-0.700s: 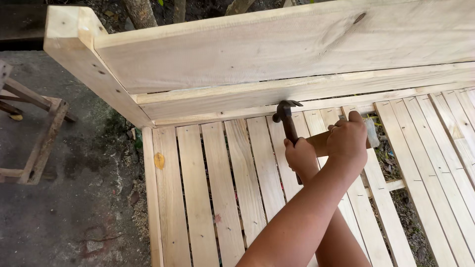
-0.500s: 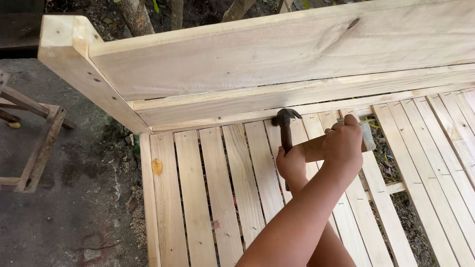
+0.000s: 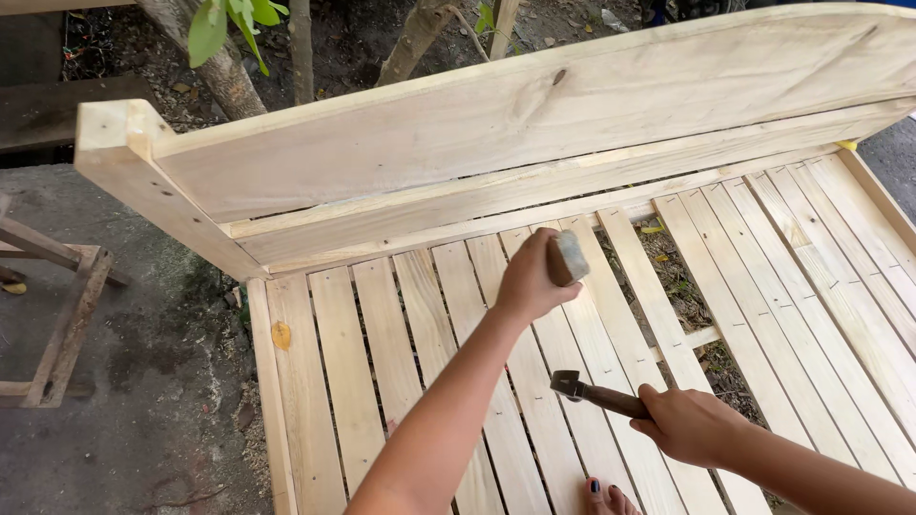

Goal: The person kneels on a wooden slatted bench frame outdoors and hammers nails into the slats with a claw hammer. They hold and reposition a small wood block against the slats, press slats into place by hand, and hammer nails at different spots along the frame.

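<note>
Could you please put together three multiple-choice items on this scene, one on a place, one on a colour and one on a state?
1. Where is the left hand?
A. Over the slats, just below the headboard
B. On the ground beside the frame
C. On top of the headboard

2. What colour is the wood of the slatted frame?
A. Dark brown
B. Pale, unpainted yellowish
C. Painted white

3. What is the state of the right hand?
A. Open and empty
B. Flat on a slat
C. Closed around the handle of a hammer

Answers:
1. A, since the hand sits above the slats close under the headboard's lower boards, gripping a small block.
2. B, as all the boards show light bare wood with knots.
3. C, for the fingers wrap the handle and the dark head sticks out to the left.
</note>
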Available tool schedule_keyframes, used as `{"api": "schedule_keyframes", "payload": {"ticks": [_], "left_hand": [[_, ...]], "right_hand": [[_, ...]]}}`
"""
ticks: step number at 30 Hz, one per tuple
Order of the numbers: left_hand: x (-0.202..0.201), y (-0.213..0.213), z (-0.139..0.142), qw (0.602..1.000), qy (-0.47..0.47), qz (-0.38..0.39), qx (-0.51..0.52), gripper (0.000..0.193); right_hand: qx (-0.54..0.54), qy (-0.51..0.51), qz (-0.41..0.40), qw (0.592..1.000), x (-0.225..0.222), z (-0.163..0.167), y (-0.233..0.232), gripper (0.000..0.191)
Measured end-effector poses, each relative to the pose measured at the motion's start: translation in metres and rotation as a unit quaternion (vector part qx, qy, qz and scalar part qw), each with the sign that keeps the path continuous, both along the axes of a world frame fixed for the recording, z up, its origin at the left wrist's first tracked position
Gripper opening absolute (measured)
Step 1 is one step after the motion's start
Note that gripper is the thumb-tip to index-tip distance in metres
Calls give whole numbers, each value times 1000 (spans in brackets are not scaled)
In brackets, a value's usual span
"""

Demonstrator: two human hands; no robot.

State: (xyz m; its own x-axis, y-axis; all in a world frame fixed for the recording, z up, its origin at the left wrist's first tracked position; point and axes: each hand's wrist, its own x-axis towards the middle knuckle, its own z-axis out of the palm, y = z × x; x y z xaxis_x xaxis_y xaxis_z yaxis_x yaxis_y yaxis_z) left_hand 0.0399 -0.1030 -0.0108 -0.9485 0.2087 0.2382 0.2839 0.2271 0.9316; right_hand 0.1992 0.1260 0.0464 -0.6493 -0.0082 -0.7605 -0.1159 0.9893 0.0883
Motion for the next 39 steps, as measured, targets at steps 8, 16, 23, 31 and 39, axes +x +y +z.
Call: {"api": "schedule_keyframes", "payload": {"ticks": [8,16,23,31,39], "left_hand": [[23,9,-33,995,-67,66,41,60],[44,49,-54,974,-120,191,17,52],[39,67,-63,958,-179,223,10,57],[29,57,-57,963,-190,192,-8,60],[28,59,-62,973,-51,204,-91,67]], "right_hand": [[-228,173,-327,900,-40,-77,68,39],[-396,141,-452,787,-92,-114,46,39],[-354,140,-369,848,-135,-126,56,38],[-486,228,-219,814,-119,6,71,25],[-226,113,-61,966,-100,14,87,42]]}}
